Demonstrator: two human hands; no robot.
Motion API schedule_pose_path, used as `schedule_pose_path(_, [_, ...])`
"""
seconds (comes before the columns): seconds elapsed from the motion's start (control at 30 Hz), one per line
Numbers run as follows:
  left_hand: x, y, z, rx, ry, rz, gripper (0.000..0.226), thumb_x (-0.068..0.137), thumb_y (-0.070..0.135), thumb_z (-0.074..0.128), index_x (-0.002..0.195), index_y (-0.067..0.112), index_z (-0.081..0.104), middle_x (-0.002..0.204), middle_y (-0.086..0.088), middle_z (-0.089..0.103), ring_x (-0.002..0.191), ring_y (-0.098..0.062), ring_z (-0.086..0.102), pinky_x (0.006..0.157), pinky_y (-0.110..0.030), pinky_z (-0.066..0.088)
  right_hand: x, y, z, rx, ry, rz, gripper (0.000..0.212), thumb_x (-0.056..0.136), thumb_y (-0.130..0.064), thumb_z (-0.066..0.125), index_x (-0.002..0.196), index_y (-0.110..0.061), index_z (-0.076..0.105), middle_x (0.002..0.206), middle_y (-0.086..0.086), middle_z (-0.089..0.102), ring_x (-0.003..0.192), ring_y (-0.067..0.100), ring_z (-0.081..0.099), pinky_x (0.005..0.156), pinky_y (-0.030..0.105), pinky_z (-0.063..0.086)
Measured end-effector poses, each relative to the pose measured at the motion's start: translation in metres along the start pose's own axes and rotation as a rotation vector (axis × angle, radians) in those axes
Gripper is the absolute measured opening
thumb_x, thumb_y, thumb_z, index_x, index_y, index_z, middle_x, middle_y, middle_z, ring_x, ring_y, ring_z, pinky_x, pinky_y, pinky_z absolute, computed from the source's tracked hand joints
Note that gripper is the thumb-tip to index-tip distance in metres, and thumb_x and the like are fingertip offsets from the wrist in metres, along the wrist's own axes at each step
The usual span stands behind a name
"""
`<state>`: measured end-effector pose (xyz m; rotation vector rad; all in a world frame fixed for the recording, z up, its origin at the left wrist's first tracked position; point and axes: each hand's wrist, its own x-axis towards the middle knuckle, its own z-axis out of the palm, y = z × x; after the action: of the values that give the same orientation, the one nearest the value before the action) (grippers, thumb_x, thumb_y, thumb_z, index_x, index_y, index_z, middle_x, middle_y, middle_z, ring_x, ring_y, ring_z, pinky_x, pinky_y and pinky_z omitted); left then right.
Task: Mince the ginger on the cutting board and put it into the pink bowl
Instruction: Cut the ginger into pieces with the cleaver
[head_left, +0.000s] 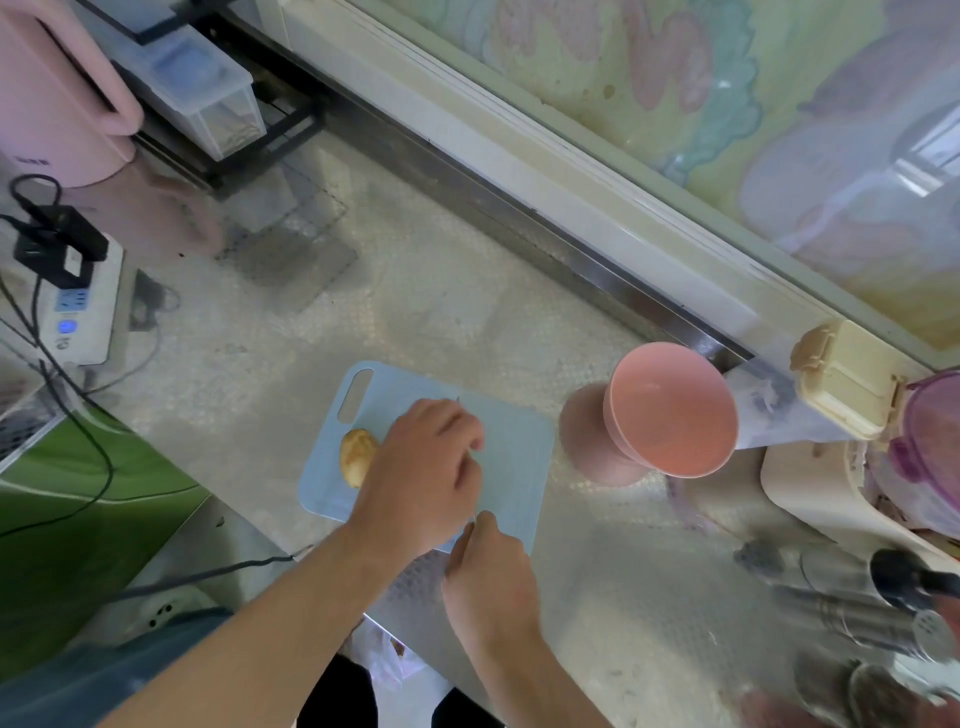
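1. The left hand (421, 467) lies over the pale blue cutting board (519, 457), fingers curled down, with the ginger (357, 454) poking out at its left edge. The palm hides the contact, so I cannot tell whether it is pinching the piece or only resting on it.
2. The right hand (488, 571) sits at the board's near edge, fingers curled round a handle. A thin line edge-on to the camera runs up past the left knuckles, which looks like a knife blade (470, 452).
3. The ginger shows as one whole lump, nothing minced yet by my reckoning. So this is the setup for the first cuts.
4. To do it well: tuck the left fingertips back, knuckles guiding the flat of the blade, and settle the ginger on its steadiest face before pressing down.
5. Slice thin first, then sticks, then cross-chop.
6. The pink bowl (675, 410) stands tilted on the counter just right of the board, mouth toward us, handy for scraping the mince in.
7. Watch the board: its near corner sits close to the counter edge, so heavy chopping could shift it.
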<state>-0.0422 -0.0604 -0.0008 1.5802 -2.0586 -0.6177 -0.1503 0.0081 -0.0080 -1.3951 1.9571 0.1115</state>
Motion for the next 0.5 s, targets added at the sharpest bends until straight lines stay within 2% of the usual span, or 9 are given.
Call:
schedule_pose_path(0.07, [0.019,0.015,-0.001,0.242,-0.28,0.175,0.021,0.089,0.027,0.039,0.078,0.021,0.056,0.082,0.006,0.052,0.091,-0.021,0.05,0.102,-0.038,0.039,-0.001,-0.002,-0.003,-0.04,-0.02,-0.01,0.017,0.098,-0.019,0.036,0.092,-0.018,0.052,0.094,0.008,0.067,0.088,0.031,0.065,0.064,0.032,0.04])
schedule_pose_path(0.1, [0.027,0.021,0.0,0.388,-0.44,0.202,0.029,0.094,0.03,0.035,0.073,0.019,0.053,0.078,0.004,0.051,0.089,-0.022,0.049,0.106,-0.038,0.035,-0.002,-0.002,-0.005,-0.076,-0.043,-0.023,0.019,0.097,-0.016,0.037,0.082,-0.018,0.049,0.091,0.008,0.065,0.09,0.03,0.065,0.065,0.031,0.038])
schedule_pose_path(0.17, [0.037,0.028,0.003,0.587,-0.644,0.239,0.044,0.1,0.032,0.03,0.063,0.014,0.045,0.071,0.001,0.048,0.082,-0.022,0.048,0.105,-0.039,0.034,-0.004,-0.004,-0.008,-0.142,-0.067,-0.021,0.031,0.096,-0.012,0.038,0.067,-0.022,0.03,0.074,0.002,0.049,0.087,0.026,0.06,0.063,0.03,0.036])
schedule_pose_path(0.2, [0.04,0.03,0.005,0.628,-0.697,0.253,0.047,0.102,0.032,0.028,0.06,0.015,0.042,0.068,0.0,0.046,0.08,-0.023,0.048,0.102,-0.039,0.036,-0.004,-0.004,-0.009,-0.139,-0.073,-0.014,0.035,0.096,-0.011,0.038,0.066,-0.023,0.025,0.071,0.001,0.044,0.085,0.026,0.057,0.06,0.03,0.035])
schedule_pose_path(0.3, [0.046,0.037,0.008,0.676,-0.78,0.293,0.048,0.106,0.029,0.028,0.06,0.018,0.039,0.064,0.0,0.04,0.073,-0.023,0.046,0.094,-0.038,0.038,-0.004,-0.005,-0.01,-0.12,-0.07,0.002,0.035,0.095,-0.011,0.039,0.065,-0.023,0.026,0.085,0.006,0.063,0.086,0.027,0.063,0.061,0.029,0.036])
schedule_pose_path(0.37, [0.05,0.044,0.009,0.704,-0.839,0.307,0.047,0.108,0.024,0.029,0.061,0.018,0.038,0.064,0.001,0.039,0.064,-0.02,0.038,0.091,-0.039,0.041,-0.005,-0.005,-0.012,-0.125,-0.075,-0.002,0.034,0.094,-0.01,0.039,0.065,-0.023,0.026,0.079,0.004,0.058,0.089,0.028,0.065,0.064,0.029,0.036])
schedule_pose_path(0.4, [0.051,0.046,0.009,0.703,-0.854,0.308,0.047,0.108,0.022,0.029,0.062,0.018,0.038,0.064,0.0,0.039,0.061,-0.019,0.034,0.091,-0.04,0.042,-0.006,-0.006,-0.013,-0.106,-0.077,0.001,0.033,0.093,-0.01,0.039,0.065,-0.023,0.027,0.074,0.003,0.054,0.084,0.029,0.062,0.064,0.03,0.036])
schedule_pose_path(0.5, [0.053,0.045,0.01,0.716,-0.844,0.323,0.048,0.108,0.021,0.03,0.061,0.018,0.039,0.063,0.0,0.041,0.062,-0.02,0.038,0.092,-0.041,0.041,-0.009,-0.008,-0.018,-0.066,-0.077,-0.011,0.032,0.092,-0.01,0.04,0.065,-0.022,0.03,0.075,0.003,0.058,0.074,0.026,0.054,0.063,0.03,0.037])
